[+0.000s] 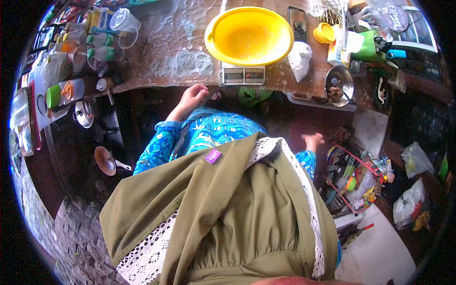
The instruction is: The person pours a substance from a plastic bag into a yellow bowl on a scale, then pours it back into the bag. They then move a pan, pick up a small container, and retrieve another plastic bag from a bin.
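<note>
My left hand (192, 99) is at the table's front edge, its fingers loosely bent, with nothing visible in it. Low on the right, away from the table, my right hand (313, 141) hangs somewhat blurred, fingers apart and apparently holding nothing. In front of me a large yellow plastic basin (251, 35) sits on a kitchen scale (243, 75). White residue, perhaps flour, shows in the basin. To its right lies a knotted white plastic bag (300, 61). A metal bowl (338, 85) with brown stuff and a utensil in it stands at the right edge.
The wooden table (156, 42) bears white powdery smears. Bottles (102, 53) and a clear bucket (124, 21) crowd the left. A phone (297, 23), a yellow cup (324, 33) and boxes stand back right. A pan (105, 161) is lower left; a packed rack (354, 178) is lower right.
</note>
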A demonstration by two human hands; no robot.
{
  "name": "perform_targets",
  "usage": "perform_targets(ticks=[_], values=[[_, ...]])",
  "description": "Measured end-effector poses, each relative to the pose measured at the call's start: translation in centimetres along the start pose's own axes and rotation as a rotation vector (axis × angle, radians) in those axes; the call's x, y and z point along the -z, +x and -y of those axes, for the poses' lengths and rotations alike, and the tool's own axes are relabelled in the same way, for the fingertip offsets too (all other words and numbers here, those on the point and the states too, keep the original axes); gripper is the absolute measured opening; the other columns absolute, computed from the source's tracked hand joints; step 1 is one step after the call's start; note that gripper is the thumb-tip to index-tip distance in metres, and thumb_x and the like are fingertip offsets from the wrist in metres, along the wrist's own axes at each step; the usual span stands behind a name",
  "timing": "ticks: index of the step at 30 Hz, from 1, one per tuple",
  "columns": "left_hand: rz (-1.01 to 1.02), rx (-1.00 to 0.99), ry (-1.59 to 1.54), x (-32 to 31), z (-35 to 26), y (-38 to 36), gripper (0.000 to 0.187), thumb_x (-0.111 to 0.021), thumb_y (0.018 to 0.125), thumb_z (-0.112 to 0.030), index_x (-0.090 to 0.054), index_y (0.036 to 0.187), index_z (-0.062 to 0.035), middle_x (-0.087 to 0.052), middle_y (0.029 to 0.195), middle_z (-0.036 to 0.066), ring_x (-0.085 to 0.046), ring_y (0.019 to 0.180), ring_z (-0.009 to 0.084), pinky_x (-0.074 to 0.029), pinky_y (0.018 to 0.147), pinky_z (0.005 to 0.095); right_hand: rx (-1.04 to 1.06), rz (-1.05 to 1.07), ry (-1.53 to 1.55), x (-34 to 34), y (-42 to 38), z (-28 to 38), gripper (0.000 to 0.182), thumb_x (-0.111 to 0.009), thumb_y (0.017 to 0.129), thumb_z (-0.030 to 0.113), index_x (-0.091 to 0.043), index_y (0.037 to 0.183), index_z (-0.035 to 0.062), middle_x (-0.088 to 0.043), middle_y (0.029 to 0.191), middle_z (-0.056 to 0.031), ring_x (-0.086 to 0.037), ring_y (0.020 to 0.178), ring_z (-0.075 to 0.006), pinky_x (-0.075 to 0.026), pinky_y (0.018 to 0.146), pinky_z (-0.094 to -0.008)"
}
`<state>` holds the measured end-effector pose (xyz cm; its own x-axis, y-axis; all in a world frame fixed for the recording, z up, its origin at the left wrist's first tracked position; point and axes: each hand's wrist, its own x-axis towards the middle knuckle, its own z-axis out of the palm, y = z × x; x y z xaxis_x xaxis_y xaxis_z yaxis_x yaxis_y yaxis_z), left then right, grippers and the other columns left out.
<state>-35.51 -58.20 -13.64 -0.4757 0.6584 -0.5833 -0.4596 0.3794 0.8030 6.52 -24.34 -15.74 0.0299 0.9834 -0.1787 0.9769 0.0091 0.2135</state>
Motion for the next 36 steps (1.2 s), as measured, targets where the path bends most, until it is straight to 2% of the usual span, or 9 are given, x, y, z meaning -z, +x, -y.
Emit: perform_targets(ticks=[1,7,11,13,18,24,27,31,36], values=[[0.012,-0.005,0.064,0.4,0.8,0.1,0.016,-0.051,0.089,-0.016,-0.054,0.099,-0.0035,-0.060,0.090,0.003,-0.054,0.080,0.0094,-0.047,0.070,0.0241,-0.235,0.078,0.037,2.3,-0.9,-0.6,0.068,-0.081,0.053,0.032,-0.052,0.108,0.0027,-0.051,0.111,-0.0161,-0.056,0.088,-0.0331,-0.049,0.076,-0.0380],[-0.012,-0.041,0.199,0.4,1.2,0.8,0.019,-0.053,0.088,-0.016,-0.054,0.101,-0.0025,-0.059,0.086,0.003,-0.054,0.075,0.0086,-0.046,0.066,0.0236,-0.276,-0.091,0.433,-2.6,3.3,-11.0,0.030,-0.066,0.075,0.032,-0.060,0.074,0.0021,-0.061,0.059,-0.0104,-0.056,0.051,-0.0258,-0.043,0.051,-0.0380],[0.009,-0.102,0.427,-0.2,1.0,1.3,0.019,-0.054,0.087,-0.015,-0.055,0.100,-0.0024,-0.059,0.080,0.003,-0.054,0.071,0.0084,-0.045,0.064,0.0230,-0.550,0.387,0.642,2.4,-0.4,-5.3,0.045,-0.053,0.085,0.033,-0.047,0.119,0.0031,-0.059,0.099,-0.0131,-0.062,0.070,-0.0209,-0.049,0.056,-0.0347],[0.017,-0.090,0.459,-0.6,0.6,1.1,0.020,-0.054,0.085,-0.017,-0.056,0.099,-0.0030,-0.061,0.082,0.005,-0.057,0.075,0.0117,-0.046,0.068,0.0262,-0.511,0.353,0.589,2.0,-1.4,-3.9,0.047,-0.054,0.085,0.034,-0.046,0.120,0.0032,-0.059,0.101,-0.0131,-0.063,0.071,-0.0223,-0.049,0.056,-0.0363],[0.055,-0.150,0.550,-1.1,0.0,0.7,0.021,-0.055,0.084,-0.019,-0.058,0.098,-0.0041,-0.064,0.086,0.010,-0.060,0.080,0.0172,-0.047,0.074,0.0299,-0.326,0.161,0.477,-0.9,-1.3,-3.8,0.026,-0.060,0.080,0.024,-0.060,0.087,-0.0014,-0.061,0.061,-0.0146,-0.060,0.052,-0.0220,-0.048,0.049,-0.0366],[0.078,-0.123,0.623,-1.0,-0.1,0.5,0.024,-0.057,0.084,-0.022,-0.057,0.102,-0.0053,-0.063,0.090,0.011,-0.059,0.082,0.0191,-0.046,0.075,0.0325,-0.437,0.169,0.607,-3.1,-0.8,-2.9,0.031,-0.053,0.085,0.027,-0.060,0.078,-0.0021,-0.063,0.062,-0.0087,-0.060,0.052,-0.0166,-0.045,0.047,-0.0307],[0.067,-0.153,0.643,-1.2,-0.5,0.4,0.024,-0.057,0.084,-0.022,-0.057,0.101,-0.0051,-0.063,0.090,0.012,-0.059,0.083,0.0210,-0.046,0.075,0.0331,-0.161,0.283,0.581,-3.2,1.0,-2.9,0.030,-0.053,0.084,0.027,-0.061,0.085,-0.0022,-0.064,0.069,-0.0139,-0.061,0.052,-0.0212,-0.049,0.053,-0.0338],[0.089,-0.170,0.603,-1.5,-0.7,0.4,0.023,-0.057,0.084,-0.021,-0.057,0.100,-0.0049,-0.063,0.090,0.013,-0.060,0.082,0.0217,-0.046,0.074,0.0332,-0.238,0.372,0.920,1.3,0.8,2.6,0.020,-0.053,0.082,0.016,-0.060,0.086,-0.0026,-0.061,0.070,-0.0102,-0.059,0.050,-0.0194,-0.050,0.048,-0.0306],[0.107,-0.153,0.652,-2.6,-1.9,0.4,0.018,-0.056,0.082,-0.016,-0.059,0.096,-0.0042,-0.064,0.087,0.013,-0.062,0.081,0.0237,-0.048,0.073,0.0329,0.163,0.426,0.779,2.6,1.4,8.3,0.030,-0.054,0.081,0.010,-0.053,0.109,0.0018,-0.064,0.086,-0.0117,-0.062,0.059,-0.0176,-0.049,0.053,-0.0285]])
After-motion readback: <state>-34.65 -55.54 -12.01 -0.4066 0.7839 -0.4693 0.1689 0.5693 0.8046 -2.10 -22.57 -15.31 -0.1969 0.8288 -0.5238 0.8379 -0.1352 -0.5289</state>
